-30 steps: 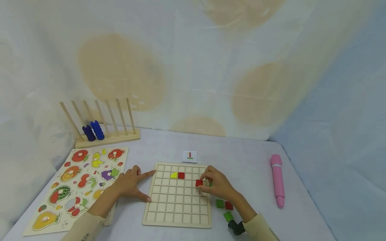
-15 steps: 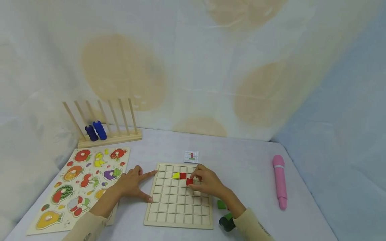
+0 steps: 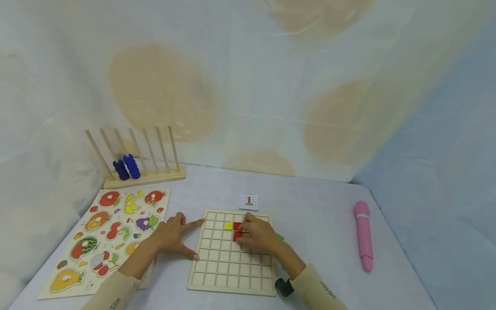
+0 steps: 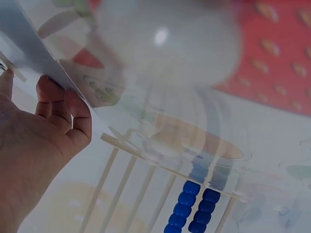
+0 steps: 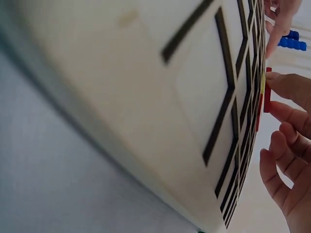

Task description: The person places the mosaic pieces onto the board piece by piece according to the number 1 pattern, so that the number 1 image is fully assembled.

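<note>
A wooden grid board (image 3: pixel 231 291) lies on the table in front of me. My left hand (image 3: pixel 170 237) spreads thumb and index finger against its left edge. My right hand (image 3: pixel 261 237) pinches a red square tile (image 3: pixel 237 236) between thumb and fingertips, close over a cell in the upper part of the grid. Directly above that cell sits another red tile (image 3: pixel 237 226), with a yellow tile (image 3: pixel 227 226) to its left. In the right wrist view the held red tile (image 5: pixel 267 92) stands on edge at the board's surface. A small pattern card (image 3: pixel 249 201) lies behind the board.
A fruit puzzle board (image 3: pixel 133 213) lies at the left. Behind it stands a wooden peg abacus (image 3: pixel 155 177) with blue beads (image 3: pixel 132 166). A green tile (image 3: pixel 280 237) shows beside the right forearm. A pink pen-like stick (image 3: pixel 364 237) lies at the right.
My right hand has carried the red tile leftward over the board and down to the cell below the other red tile. My left hand has kept its place at the board's edge.
</note>
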A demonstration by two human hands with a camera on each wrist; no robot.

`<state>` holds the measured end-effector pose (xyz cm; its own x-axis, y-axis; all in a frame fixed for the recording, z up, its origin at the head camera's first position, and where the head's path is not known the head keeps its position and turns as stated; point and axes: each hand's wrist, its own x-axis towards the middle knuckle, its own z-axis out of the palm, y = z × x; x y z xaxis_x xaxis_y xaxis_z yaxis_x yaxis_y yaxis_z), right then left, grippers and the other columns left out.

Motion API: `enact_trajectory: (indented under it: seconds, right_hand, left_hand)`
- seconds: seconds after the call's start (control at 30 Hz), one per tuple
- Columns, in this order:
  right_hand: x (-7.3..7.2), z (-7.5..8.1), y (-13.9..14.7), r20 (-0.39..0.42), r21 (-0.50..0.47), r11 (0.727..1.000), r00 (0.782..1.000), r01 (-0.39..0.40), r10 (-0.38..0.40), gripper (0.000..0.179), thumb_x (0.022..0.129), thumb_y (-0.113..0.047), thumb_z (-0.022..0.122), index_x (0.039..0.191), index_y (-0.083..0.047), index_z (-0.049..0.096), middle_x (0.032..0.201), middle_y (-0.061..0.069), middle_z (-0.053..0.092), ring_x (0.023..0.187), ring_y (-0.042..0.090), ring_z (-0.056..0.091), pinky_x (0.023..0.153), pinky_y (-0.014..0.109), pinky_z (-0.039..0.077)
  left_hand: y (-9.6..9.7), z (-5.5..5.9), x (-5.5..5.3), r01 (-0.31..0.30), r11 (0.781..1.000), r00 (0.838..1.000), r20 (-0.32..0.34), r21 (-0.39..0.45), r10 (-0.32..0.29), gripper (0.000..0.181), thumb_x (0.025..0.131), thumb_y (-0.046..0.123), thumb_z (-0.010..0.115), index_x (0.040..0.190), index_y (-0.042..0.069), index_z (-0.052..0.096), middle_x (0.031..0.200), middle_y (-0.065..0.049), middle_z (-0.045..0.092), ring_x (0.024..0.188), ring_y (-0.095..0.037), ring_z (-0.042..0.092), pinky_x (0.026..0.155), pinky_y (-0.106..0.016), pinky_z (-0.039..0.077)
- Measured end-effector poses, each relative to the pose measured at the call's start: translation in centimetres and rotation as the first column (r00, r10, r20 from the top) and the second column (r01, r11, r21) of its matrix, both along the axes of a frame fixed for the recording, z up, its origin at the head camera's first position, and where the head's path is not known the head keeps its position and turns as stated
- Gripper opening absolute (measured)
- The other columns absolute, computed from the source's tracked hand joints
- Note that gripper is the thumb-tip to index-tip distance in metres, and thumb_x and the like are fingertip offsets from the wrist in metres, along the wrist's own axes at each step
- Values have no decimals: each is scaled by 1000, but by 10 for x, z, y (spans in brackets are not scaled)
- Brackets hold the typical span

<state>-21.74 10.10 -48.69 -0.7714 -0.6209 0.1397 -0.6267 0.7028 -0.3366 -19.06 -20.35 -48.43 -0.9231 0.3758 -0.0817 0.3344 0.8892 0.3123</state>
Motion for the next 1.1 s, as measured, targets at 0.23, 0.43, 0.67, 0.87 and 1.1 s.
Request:
enact_trajectory:
  seconds: [0.23, 0.43, 0.67, 0.87, 1.1]
  right_hand:
    - [1, -5, 4, -43, -13, 999, 999, 31, -31, 27, 86, -36, 78, 102, -14, 76, 96, -6, 54, 77, 3, 50, 69, 20, 46]
    - [0, -8, 7, -47, -62, 998, 999, 4, -6, 28, 85, -37, 78, 102, -15, 77, 91, -4, 53, 72, 3, 46, 65, 18, 43]
    - [0, -10, 6, -124, -4, 1000, 992, -15, 14, 30, 83, -42, 77, 103, -19, 78, 86, -8, 50, 70, 2, 44, 62, 15, 38]
    - [6, -6, 7, -109, -13, 999, 994, -29, 28, 34, 81, -45, 80, 104, -20, 77, 88, -5, 52, 69, 3, 42, 60, 15, 36]
    - [17, 11, 26, 89, -87, 996, 996, 1, 7, 51, 77, -46, 83, 117, -16, 72, 95, 1, 53, 71, 4, 41, 61, 19, 36]
  left_hand:
    - [-1, -6, -2, 15, 1000, 1000, -23, -9, -15, 108, 54, 80, 76, 147, 32, 49, 98, -2, 37, 84, -19, 37, 67, -35, 28]
    - [-2, -7, -3, 27, 1000, 998, -55, -10, -27, 108, 54, 84, 73, 146, 32, 49, 98, -2, 37, 83, -18, 37, 65, -35, 28]
    - [0, -3, -1, 25, 1000, 999, -40, -3, -25, 107, 55, 79, 77, 146, 30, 50, 98, -2, 37, 81, -18, 36, 65, -35, 27]
    - [1, -5, -2, 12, 1000, 1000, -6, -28, -12, 108, 55, 78, 78, 148, 31, 48, 100, -3, 39, 83, -19, 37, 67, -35, 29]
    - [0, -5, -4, 3, 999, 1000, 14, -34, -2, 109, 55, 77, 79, 148, 32, 47, 101, -6, 40, 81, -21, 38, 65, -35, 31]
